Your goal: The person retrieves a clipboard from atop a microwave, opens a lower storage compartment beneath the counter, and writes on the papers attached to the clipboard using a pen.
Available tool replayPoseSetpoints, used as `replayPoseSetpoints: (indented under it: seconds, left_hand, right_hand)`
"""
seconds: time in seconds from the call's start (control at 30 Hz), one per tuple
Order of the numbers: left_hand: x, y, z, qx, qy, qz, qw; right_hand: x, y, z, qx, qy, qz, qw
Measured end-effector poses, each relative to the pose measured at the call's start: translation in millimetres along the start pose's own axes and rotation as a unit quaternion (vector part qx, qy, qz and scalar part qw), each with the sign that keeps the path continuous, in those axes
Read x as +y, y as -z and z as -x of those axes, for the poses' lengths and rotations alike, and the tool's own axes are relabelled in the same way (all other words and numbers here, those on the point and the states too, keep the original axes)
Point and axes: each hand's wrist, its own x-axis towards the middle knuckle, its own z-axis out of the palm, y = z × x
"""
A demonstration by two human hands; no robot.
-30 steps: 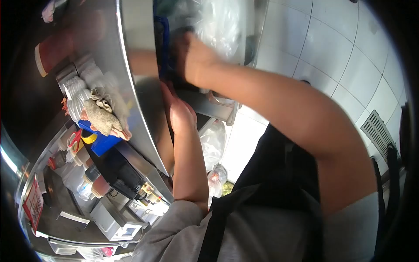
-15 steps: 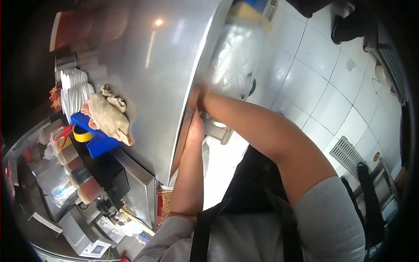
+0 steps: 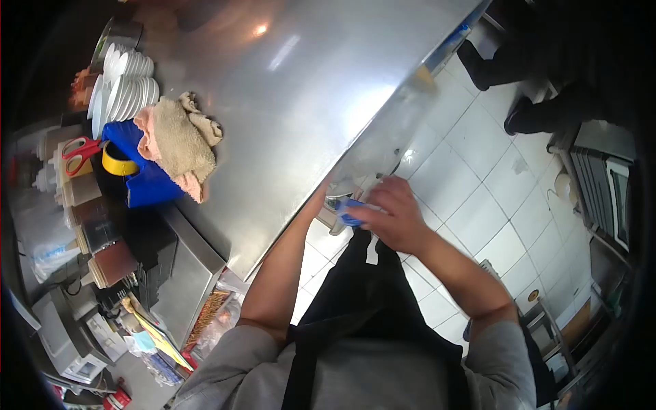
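Observation:
My right hand (image 3: 398,217) is out over the floor beside the steel counter's (image 3: 321,89) edge, slightly blurred. Its thumb and fingers are closed on a small blue object (image 3: 350,212), too smeared to name. My left hand (image 3: 320,198) reaches to the counter's underside; its fingers are hidden by the edge. Just beyond both hands, below the counter top, hangs or stands a clear plastic bag (image 3: 383,130). A grey drawer or tray corner (image 3: 335,224) shows beneath the hands.
On the counter lie a beige and pink cloth (image 3: 181,143), stacked white spoons (image 3: 133,96), a blue holder (image 3: 147,179), yellow tape (image 3: 117,162) and red-handled scissors (image 3: 82,154). Another person's dark-clad leg (image 3: 553,119) stands on the white tiles at right.
My right hand has come out from beneath the counter edge, moving right, with the blue object now visible in it. My left hand stays at the edge. The view has turned.

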Motion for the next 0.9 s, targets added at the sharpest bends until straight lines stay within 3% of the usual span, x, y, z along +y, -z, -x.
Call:
replayPoseSetpoints:
  seconds: [0.07,0.1,0.13,0.17,0.27,0.33,0.4,0.53,0.63,0.73,0.83,0.9]
  left_hand:
    - [-1.1,-2.4,-8.9,-0.101,0.06,0.031,0.993]
    - [5.9,-4.9,-8.9,-0.135,0.048,0.026,0.989]
    - [19.4,-9.5,-6.0,-0.169,0.037,0.02,0.985]
    - [27.4,-14.5,-6.2,-0.17,0.051,-0.002,0.984]
    - [43.9,-26.2,-14.8,-0.113,0.142,-0.108,0.977]
    - [50.7,-25.2,-19.2,-0.084,0.14,-0.063,0.985]
    - [28.8,-40.3,-31.1,-0.035,0.083,-0.117,0.989]
    - [13.3,-53.9,-27.4,0.002,0.02,-0.101,0.995]
    - [11.5,-29.3,-7.7,-0.061,0.03,0.034,0.997]
    - [12.2,-26.0,4.2,-0.095,0.02,0.149,0.984]
    - [7.7,-54.6,13.5,-0.07,-0.019,0.259,0.963]
    - [-2.5,-81.9,22.3,-0.046,-0.048,0.354,0.933]
  right_hand:
    - [-3.8,4.7,30.6,0.067,-0.219,-0.122,0.966]
    - [-0.5,4.7,33.4,0.144,-0.272,-0.293,0.905]
    - [1.3,4.4,36.3,0.216,-0.318,-0.451,0.806]
    - [4.3,3.4,40.3,0.278,-0.352,-0.59,0.672]
    - [42.4,-14.7,58.7,0.324,-0.41,-0.634,0.57]
    - [43.0,-18.4,37.8,0.295,-0.528,-0.529,0.595]
    - [30.3,-26.7,9.5,0.254,-0.61,-0.453,0.598]
    - [43.0,-52.2,-8.3,0.188,-0.612,-0.331,0.693]
    - [32.5,-50.4,-22.9,0.103,-0.629,-0.298,0.711]
    - [39.0,-62.9,-36.8,0.04,-0.664,-0.286,0.689]
    - [57.2,-93.4,-27.5,0.197,-0.577,-0.437,0.661]
    - [69.5,-101.9,-33.2,0.236,-0.531,-0.511,0.634]
